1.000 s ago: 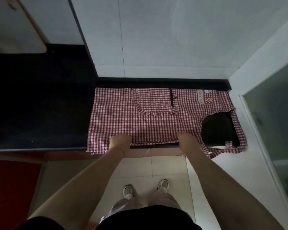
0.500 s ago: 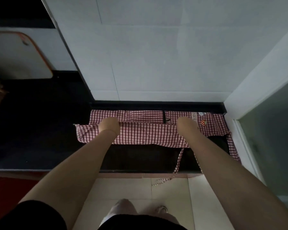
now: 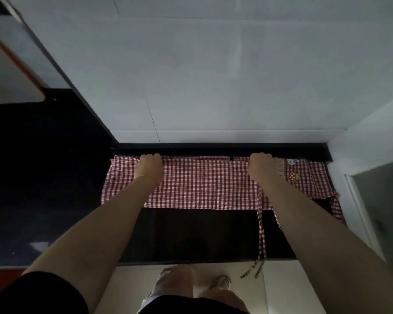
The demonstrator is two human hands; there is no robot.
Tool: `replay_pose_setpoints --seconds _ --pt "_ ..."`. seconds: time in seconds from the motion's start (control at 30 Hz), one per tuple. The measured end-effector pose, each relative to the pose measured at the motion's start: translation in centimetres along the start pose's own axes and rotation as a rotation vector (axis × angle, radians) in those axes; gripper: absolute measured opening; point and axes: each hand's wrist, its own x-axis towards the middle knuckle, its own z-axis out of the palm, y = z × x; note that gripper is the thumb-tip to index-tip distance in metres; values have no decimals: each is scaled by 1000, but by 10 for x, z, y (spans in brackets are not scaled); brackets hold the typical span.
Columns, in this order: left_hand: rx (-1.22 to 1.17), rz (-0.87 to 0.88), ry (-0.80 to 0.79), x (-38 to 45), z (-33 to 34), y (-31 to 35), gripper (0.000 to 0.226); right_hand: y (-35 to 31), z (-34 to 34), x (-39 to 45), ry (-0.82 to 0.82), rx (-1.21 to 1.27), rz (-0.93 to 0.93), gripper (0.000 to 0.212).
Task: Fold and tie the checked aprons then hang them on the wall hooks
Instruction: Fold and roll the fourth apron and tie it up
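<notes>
The dark counter (image 3: 191,234) is lying bare along its near half. The red checked apron (image 3: 202,186) is lying folded along the far edge, against the white wall (image 3: 213,75). The left hand (image 3: 149,165) is gripping the apron's far fold with curled fingers. The right hand (image 3: 262,165) is gripping likewise. A tie strap (image 3: 261,234) is hanging over the counter's front edge.

Both hands carried the apron's (image 3: 202,184) near edge to the far edge.
</notes>
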Motion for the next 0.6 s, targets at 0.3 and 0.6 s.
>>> replay_pose_setpoints --seconds 0.3,0.6 --pt "128 23 0 34 25 -7 26 0 37 43 -18 148 6 17" --pt "193 14 206 40 46 -11 8 3 52 55 88 47 -47 15"
